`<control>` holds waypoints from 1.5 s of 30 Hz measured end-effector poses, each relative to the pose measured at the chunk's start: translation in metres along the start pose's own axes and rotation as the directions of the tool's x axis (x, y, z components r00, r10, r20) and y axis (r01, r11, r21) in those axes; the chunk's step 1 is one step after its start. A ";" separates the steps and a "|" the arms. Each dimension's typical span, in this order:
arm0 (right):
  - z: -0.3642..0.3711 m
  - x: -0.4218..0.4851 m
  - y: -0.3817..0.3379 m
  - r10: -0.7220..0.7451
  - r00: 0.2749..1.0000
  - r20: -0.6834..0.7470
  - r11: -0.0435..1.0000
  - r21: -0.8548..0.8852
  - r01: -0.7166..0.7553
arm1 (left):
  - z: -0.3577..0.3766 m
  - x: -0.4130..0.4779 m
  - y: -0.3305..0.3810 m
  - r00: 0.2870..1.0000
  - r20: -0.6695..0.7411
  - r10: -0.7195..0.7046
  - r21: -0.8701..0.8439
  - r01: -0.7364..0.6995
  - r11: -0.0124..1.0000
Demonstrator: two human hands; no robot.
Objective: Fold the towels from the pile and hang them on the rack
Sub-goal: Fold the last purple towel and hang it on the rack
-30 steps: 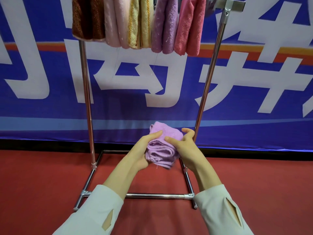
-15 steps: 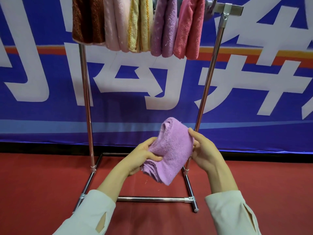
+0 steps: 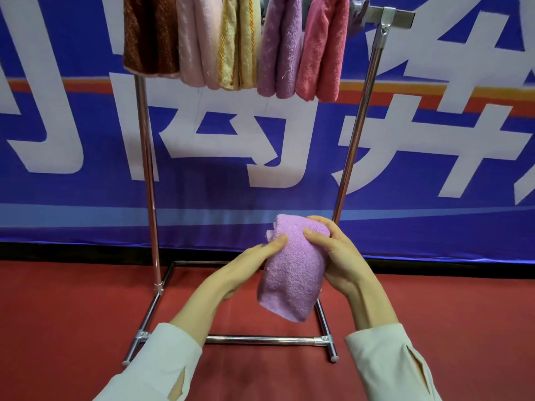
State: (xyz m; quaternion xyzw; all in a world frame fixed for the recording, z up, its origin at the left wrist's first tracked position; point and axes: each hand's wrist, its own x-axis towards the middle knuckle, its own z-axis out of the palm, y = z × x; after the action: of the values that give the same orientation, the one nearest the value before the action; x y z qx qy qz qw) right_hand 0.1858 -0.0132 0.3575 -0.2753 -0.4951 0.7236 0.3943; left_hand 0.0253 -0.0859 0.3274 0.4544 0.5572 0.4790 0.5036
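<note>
A wide blue fabric banner (image 3: 217, 198) with large white characters and an orange stripe fills the background, and a red floor (image 3: 58, 314) runs below it; in front stands the chrome tube rack (image 3: 147, 175), its rectangular base frame flat on the floor and its two uprights rising to a top bar at the upper edge of the view; five folded towels are draped side by side over that bar, packed from its left end: a brown plush towel (image 3: 150, 36), a pale pink towel (image 3: 197, 41), a yellow towel (image 3: 238, 44), a purple terry towel (image 3: 279, 50) and a coral pink towel (image 3: 321, 50); packing them this close probably keeps the bar's right end free for more, though something grey there is too unclear to name; the folded lilac terry towel (image 3: 292, 276) is held in the air in front of the rack's base frame, slanting with its lower end nearest the camera; the left hand (image 3: 249, 267) clasps its left side, thumb lying on top, while the right hand (image 3: 335, 256) wraps its upper right end, fingers curled over the far edge and thumb pressing the face; gripping from both sides seems meant to keep the layers from springing apart before the towel is hung; the pile is not in view.
</note>
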 end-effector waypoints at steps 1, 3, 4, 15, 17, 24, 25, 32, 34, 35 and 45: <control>0.001 0.000 0.001 -0.006 1.000 -0.003 1.000 -0.018 0.006 | 0.005 -0.001 0.003 1.000 0.010 0.018 -0.110 -0.017 0.994; 0.003 0.000 0.003 -0.017 1.000 -0.001 0.997 -0.078 0.017 | 0.011 0.001 0.008 0.999 -0.038 0.028 -0.286 -0.037 0.958; 0.003 0.000 0.006 -0.025 1.000 -0.001 0.992 -0.123 0.025 | 0.011 0.003 0.010 0.995 -0.094 0.018 -0.348 -0.050 0.936; -0.014 0.002 0.002 -0.092 0.990 -0.109 0.578 -0.815 -0.036 | -0.003 0.009 0.017 0.967 -0.224 0.124 0.135 -0.095 0.986; -0.011 0.000 0.001 -0.163 0.985 -0.062 0.558 -0.829 0.040 | -0.006 0.006 0.026 0.978 -0.161 0.136 0.221 -0.098 0.970; 0.014 -0.005 -0.047 -0.246 0.924 0.292 0.792 -0.489 0.365 | -0.019 -0.016 0.117 0.973 0.221 0.072 0.436 -0.164 0.885; 0.014 -0.004 -0.058 -0.224 0.918 0.329 0.804 -0.470 0.365 | -0.018 -0.018 0.133 0.965 0.257 0.051 0.476 -0.173 0.862; 0.023 -0.009 -0.154 -0.117 0.891 0.439 0.799 -0.492 0.347 | -0.006 -0.031 0.242 0.935 0.333 0.122 0.597 -0.309 0.740; 0.025 -0.009 -0.179 -0.119 0.885 0.450 0.798 -0.487 0.354 | -0.002 -0.030 0.267 0.927 0.336 0.168 0.588 -0.346 0.731; 0.026 -0.009 -0.191 -0.126 0.878 0.462 0.807 -0.467 0.362 | -0.001 -0.029 0.279 0.923 0.335 0.187 0.578 -0.358 0.733; 0.017 0.028 -0.274 -0.313 0.870 0.382 0.847 -0.301 0.437 | -0.012 0.028 0.328 0.944 0.294 0.149 0.378 -0.259 0.889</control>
State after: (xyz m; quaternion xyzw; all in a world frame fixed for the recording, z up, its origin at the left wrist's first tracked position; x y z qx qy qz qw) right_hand 0.2393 0.0567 0.6192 -0.1222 -0.7266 0.5566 0.3839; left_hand 0.0193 -0.0173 0.6497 0.6647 0.5240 0.3386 0.4111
